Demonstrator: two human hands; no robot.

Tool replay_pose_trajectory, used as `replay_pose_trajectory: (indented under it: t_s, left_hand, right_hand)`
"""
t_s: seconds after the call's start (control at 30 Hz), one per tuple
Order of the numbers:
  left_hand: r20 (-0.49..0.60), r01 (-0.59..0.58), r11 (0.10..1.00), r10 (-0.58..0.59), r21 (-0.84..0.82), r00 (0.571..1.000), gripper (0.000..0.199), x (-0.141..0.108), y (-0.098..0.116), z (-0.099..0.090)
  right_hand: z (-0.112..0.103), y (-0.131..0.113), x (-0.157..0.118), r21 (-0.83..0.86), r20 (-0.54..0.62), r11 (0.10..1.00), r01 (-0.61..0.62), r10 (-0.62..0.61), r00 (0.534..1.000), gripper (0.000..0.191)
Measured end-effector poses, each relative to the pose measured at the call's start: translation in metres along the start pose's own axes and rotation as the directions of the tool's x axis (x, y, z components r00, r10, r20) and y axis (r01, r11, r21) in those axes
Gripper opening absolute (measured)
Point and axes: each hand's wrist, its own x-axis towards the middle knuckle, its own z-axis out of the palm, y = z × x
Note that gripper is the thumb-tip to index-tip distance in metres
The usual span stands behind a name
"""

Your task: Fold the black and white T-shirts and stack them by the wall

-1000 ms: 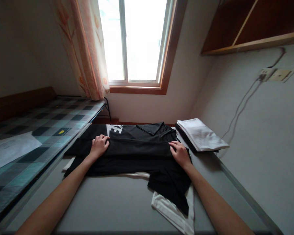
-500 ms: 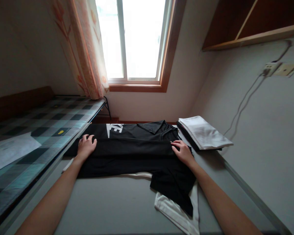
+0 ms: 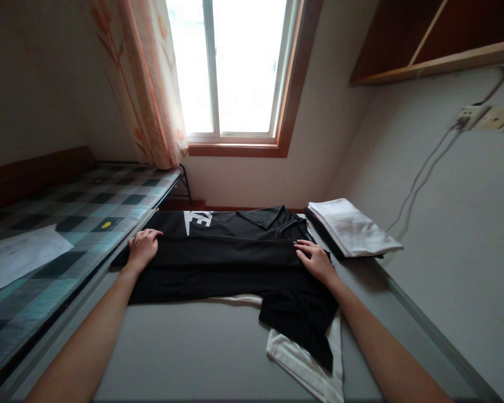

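Observation:
A black T-shirt (image 3: 218,274) with white lettering lies partly folded over on the grey table, its sleeve hanging toward me at the right. Beneath it shows a white garment (image 3: 296,358). My left hand (image 3: 143,247) rests on the shirt's left end, its fingers stretched across the folded edge and pointing right. On the right end, near the collar, lies my right hand (image 3: 316,261), palm down with the fingers extended over the fold. Both hands touch the cloth; neither visibly grips it.
Folded white and black clothes (image 3: 353,226) are stacked at the back right against the wall. A bed with a checked mattress (image 3: 130,196) stands along the left, bearing a paper sheet (image 3: 23,256). A window, a curtain (image 3: 151,84) and a wall shelf (image 3: 437,61) are beyond.
My left hand has slid slightly left along the shirt, and its fingers have come closer together. The right hand stays in place on the fold.

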Motion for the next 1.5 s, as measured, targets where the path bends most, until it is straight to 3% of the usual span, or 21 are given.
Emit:
replay_pose_trajectory:
  t_s: [1.03,1.27,1.5]
  left_hand:
    - [0.009,0.086,0.996,-0.086,-0.002,0.996,0.029,-0.004,0.006,-0.003]
    - [-0.079,0.092,0.996,-0.091,0.008,0.993,0.027,-0.007,0.006,-0.002]
    - [-0.165,0.091,0.993,-0.078,0.075,0.983,0.024,-0.012,0.012,-0.002]
  right_hand:
    - [-0.001,0.005,0.003,0.141,0.037,0.989,0.034,-0.039,0.999,0.03]
    - [-0.002,0.004,0.003,0.148,0.024,0.988,0.035,-0.039,0.999,0.033]
    - [0.0,0.003,0.002,0.041,0.041,0.998,0.053,-0.054,0.998,0.031]
